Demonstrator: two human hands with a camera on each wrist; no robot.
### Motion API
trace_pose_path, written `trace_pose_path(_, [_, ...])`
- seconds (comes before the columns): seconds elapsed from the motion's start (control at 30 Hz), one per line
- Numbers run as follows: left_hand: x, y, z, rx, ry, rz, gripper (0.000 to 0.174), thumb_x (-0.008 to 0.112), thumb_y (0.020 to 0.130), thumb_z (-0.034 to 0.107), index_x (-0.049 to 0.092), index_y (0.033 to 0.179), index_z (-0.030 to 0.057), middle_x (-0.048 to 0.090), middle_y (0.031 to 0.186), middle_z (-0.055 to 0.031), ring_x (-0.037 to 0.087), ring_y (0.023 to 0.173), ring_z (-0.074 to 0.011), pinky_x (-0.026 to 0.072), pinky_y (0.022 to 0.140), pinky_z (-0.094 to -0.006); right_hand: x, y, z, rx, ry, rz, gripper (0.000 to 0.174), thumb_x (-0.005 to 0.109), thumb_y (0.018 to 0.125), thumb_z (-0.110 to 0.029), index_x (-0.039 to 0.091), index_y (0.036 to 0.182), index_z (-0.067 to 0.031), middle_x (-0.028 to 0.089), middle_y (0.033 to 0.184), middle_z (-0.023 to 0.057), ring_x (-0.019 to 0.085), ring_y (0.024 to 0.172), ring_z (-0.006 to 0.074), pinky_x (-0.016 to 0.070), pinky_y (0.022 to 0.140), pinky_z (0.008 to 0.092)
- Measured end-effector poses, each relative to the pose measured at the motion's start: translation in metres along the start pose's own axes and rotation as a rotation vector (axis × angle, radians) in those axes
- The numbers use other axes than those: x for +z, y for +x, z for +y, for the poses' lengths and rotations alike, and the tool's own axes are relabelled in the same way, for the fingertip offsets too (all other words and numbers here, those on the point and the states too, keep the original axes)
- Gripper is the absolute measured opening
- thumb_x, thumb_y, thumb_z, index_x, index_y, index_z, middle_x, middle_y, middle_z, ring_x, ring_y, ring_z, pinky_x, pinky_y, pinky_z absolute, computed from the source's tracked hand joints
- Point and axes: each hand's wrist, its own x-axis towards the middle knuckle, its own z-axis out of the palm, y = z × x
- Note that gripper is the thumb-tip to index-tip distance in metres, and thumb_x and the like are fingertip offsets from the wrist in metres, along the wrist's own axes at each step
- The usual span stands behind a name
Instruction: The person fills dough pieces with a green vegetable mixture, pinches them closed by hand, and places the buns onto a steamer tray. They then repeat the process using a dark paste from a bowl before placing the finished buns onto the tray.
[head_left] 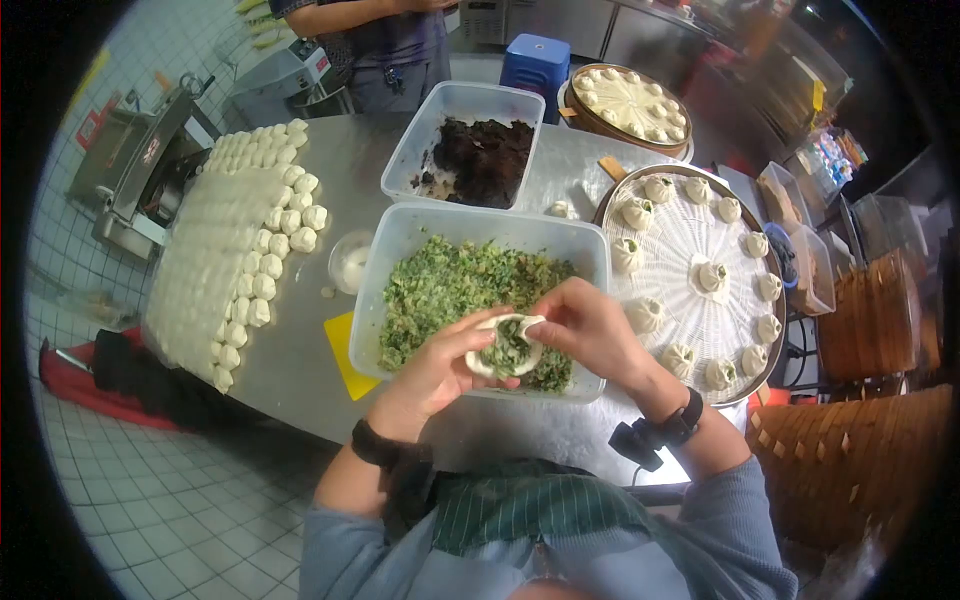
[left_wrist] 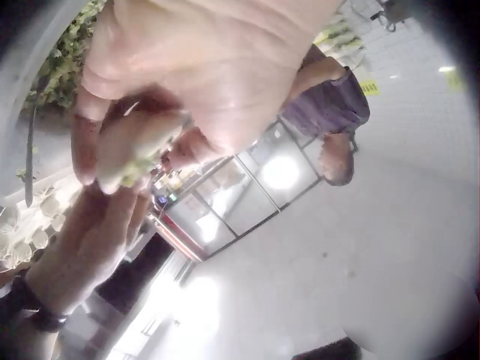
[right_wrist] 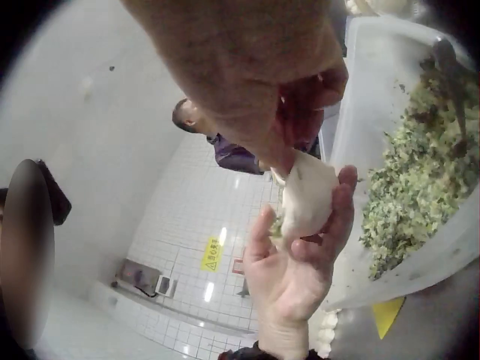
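Note:
A round dough wrapper point(head_left: 476, 362) heaped with chopped green filling point(head_left: 508, 350) is held over the near edge of a plastic tub point(head_left: 366, 300). My left hand point(head_left: 437, 368) cups it from the left, fingers curled round its underside. With thumb and fingers, my right hand point(head_left: 590, 328) pinches the wrapper's upper right rim. The wrapper is still open at the top, filling showing. In the right wrist view the white underside of the dough point(right_wrist: 309, 196) bulges between the two hands. More green filling point(head_left: 440, 290) fills the tub below.
Behind stands a tub of dark filling point(head_left: 490, 155). Formed buns point(head_left: 642, 316) ring a round steamer tray point(head_left: 690, 290) at right; another tray point(head_left: 630, 100) lies beyond. Dough pieces point(head_left: 270, 265), partly under plastic sheeting point(head_left: 195, 270), cover the left. A yellow scraper point(head_left: 346, 362) lies nearby. Another person point(head_left: 390, 50) stands opposite.

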Motion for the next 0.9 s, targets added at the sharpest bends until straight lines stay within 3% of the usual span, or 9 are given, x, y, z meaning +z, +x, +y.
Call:
trace_pose_path(0.1, [-0.005,0.003,-0.01,0.031,-0.052,-0.056,0.04,0.045,0.095,0.017,0.04,0.132,0.0021,0.056,0.115,-0.0096,0.058,0.102,-0.0186,0.0536,0.075,-0.0328,0.005,0.002,0.007,-0.073,0.022,0.047,0.022,0.074,0.078,-0.014,0.067,0.097,-0.0056,0.055,0.084,0.0048,0.056,0.075,0.0144,0.0471,0.068,0.0285])
trace_pose_path(0.17, [-0.003,0.007,-0.016,0.058,0.252,0.078,0.041,0.042,0.096,0.018,0.038,0.135,0.0037,0.053,0.117,-0.0089,0.057,0.101,-0.0172,0.0523,0.073,-0.0316,0.006,0.002,0.01,-0.149,-0.054,0.015,0.023,0.074,0.077,-0.013,0.068,0.099,-0.0075,0.055,0.083,0.005,0.055,0.074,0.0152,0.0468,0.068,0.0287])
trace_pose_path(0.27, [0.002,0.006,-0.016,0.072,0.382,0.024,0.042,0.039,0.094,0.011,0.038,0.135,0.0046,0.053,0.117,-0.0072,0.055,0.1,-0.0152,0.0512,0.072,-0.0294,0.006,0.0,-0.004,-0.26,-0.115,-0.027,0.019,0.073,0.077,-0.012,0.067,0.095,-0.0062,0.057,0.086,0.0075,0.057,0.076,0.0191,0.047,0.068,0.0302])
trace_pose_path(0.37, [-0.006,0.011,-0.022,0.072,0.444,-0.026,0.045,0.04,0.092,0.009,0.036,0.136,0.0036,0.052,0.116,-0.0075,0.055,0.1,-0.016,0.0515,0.07,-0.0297,0.011,0.0,-0.006,-0.149,-0.075,0.059,0.017,0.074,0.076,-0.01,0.067,0.091,-0.004,0.058,0.083,0.0071,0.058,0.076,0.0194,0.0472,0.067,0.0306])
trace_pose_path(0.43, [0.001,0.01,-0.015,0.097,0.442,-0.055,0.046,0.041,0.091,0.009,0.035,0.137,0.0034,0.053,0.117,-0.008,0.056,0.098,-0.017,0.0517,0.068,-0.03,0.011,0.001,0.003,-0.202,-0.086,0.032,0.018,0.074,0.076,-0.011,0.067,0.09,-0.0031,0.057,0.083,0.0066,0.058,0.075,0.018,0.0471,0.066,0.0303])
trace_pose_path(0.5, [0.011,-0.001,-0.005,0.029,0.203,0.11,0.046,0.042,0.093,0.016,0.036,0.137,0.0033,0.054,0.114,-0.0088,0.059,0.095,-0.0189,0.0514,0.067,-0.0292,0.009,0.0,0.007,-0.248,-0.095,0.005,0.019,0.075,0.076,-0.011,0.066,0.09,-0.0022,0.057,0.083,0.0062,0.057,0.073,0.0166,0.047,0.065,0.03])
trace_pose_path(0.67, [-0.007,0.007,-0.019,0.149,0.154,0.047,0.044,0.039,0.096,0.028,0.039,0.134,0.0046,0.057,0.107,-0.0075,0.06,0.088,-0.0178,0.0482,0.061,-0.0263,0.009,0.001,0.004,0.025,0.102,0.08,0.016,0.074,0.078,-0.011,0.066,0.089,-0.002,0.057,0.083,0.0051,0.056,0.074,0.0135,0.0469,0.067,0.0282])
trace_pose_path(0.8, [-0.004,0.008,-0.02,0.174,0.443,0.078,0.039,0.039,0.097,0.027,0.042,0.129,0.0052,0.057,0.103,-0.0057,0.059,0.084,-0.0135,0.0456,0.057,-0.0249,0.009,0.0,0.003,-0.261,-0.056,0.024,0.018,0.073,0.078,-0.01,0.067,0.093,-0.0032,0.056,0.084,0.0057,0.056,0.076,0.0153,0.047,0.07,0.028])
trace_pose_path(0.9, [-0.006,0.009,-0.026,0.152,0.527,0.072,0.034,0.039,0.097,0.022,0.043,0.125,0.0045,0.057,0.103,-0.0061,0.059,0.086,-0.0123,0.0479,0.061,-0.0251,0.008,-0.001,-0.008,-0.223,-0.047,0.038,0.019,0.073,0.078,-0.01,0.067,0.094,-0.0035,0.057,0.084,0.0061,0.057,0.077,0.0163,0.0474,0.071,0.0285])
